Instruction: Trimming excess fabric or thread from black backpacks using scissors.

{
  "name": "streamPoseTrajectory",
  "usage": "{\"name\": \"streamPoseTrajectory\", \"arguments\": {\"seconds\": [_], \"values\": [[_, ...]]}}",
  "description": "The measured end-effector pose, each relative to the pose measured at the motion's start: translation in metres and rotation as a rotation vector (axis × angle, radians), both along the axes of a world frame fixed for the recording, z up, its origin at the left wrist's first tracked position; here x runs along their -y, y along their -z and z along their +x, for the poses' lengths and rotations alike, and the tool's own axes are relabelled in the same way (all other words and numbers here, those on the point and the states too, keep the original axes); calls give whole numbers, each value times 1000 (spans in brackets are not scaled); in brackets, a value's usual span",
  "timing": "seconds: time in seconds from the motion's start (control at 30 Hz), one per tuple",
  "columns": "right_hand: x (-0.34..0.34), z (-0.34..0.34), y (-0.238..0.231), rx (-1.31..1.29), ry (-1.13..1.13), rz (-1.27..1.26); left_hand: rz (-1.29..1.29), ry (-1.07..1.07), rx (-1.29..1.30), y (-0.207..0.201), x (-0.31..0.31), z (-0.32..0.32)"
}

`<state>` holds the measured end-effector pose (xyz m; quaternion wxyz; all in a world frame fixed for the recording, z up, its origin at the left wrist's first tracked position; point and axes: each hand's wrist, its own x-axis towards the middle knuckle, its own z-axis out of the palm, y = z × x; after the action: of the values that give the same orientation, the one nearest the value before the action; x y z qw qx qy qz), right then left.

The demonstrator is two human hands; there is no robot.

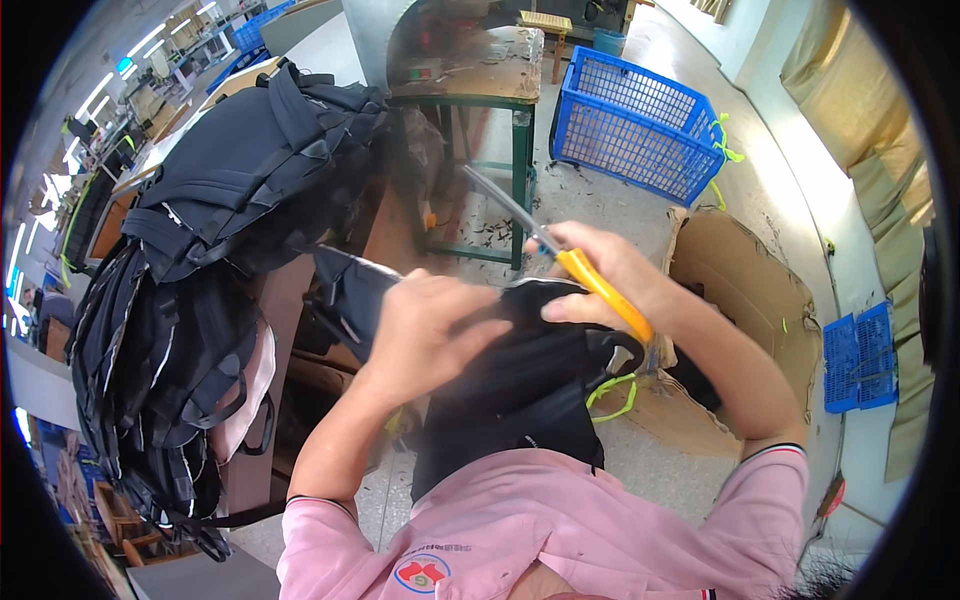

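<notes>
Right hand (628, 266): grip clamped on yellow-handled scissors (603, 288), blades angled away, presumably sparing the black fabric piece (535, 345) beneath both hands. Left hand (428, 325): blurred, its grip indeterminable.

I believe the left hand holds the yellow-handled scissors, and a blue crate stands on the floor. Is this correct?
Not quite: the head view shows the right hand, not the left hand, holding the yellow-handled scissors. A blue crate does stand on the floor.
</notes>
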<state>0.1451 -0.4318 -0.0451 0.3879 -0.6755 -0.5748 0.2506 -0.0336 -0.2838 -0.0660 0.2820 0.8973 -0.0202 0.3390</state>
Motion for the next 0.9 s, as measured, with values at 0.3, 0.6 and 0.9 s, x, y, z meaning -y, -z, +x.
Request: {"name": "streamPoseTrajectory", "arguments": {"seconds": [0.3,0.6,0.9], "values": [[62,-23,99,-353,312,-60,29,156,-609,51,-62,-6],[125,-40,128,-346,584,7,-1006,14,-283,142,-83,14],[177,-3,96,177,343,-175,-1167,24,-19,162,-65,19]]}}
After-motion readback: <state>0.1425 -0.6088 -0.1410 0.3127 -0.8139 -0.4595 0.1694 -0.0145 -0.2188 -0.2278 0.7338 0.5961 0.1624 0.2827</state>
